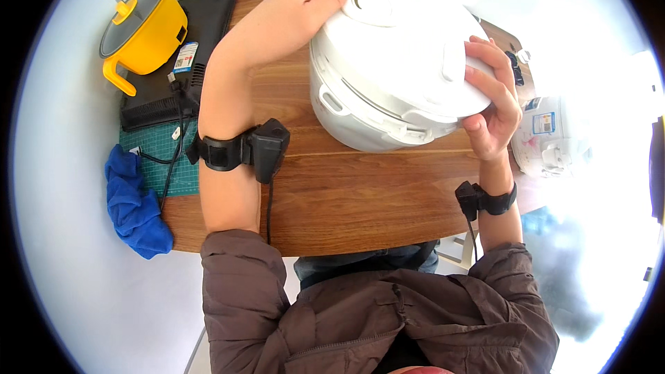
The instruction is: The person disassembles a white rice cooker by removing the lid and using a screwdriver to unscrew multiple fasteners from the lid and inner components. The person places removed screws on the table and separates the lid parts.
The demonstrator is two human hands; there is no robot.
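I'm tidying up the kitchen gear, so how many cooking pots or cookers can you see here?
3. A large white cooker sits on the wooden table, held by both hands. A yellow pot stands at the far left. Another white cooker is at the right, washed out by glare; more may be hidden.

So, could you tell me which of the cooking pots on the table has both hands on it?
The large white cooker at the centre; the left hand and right hand grip its lid. The small yellow pot stands untouched.
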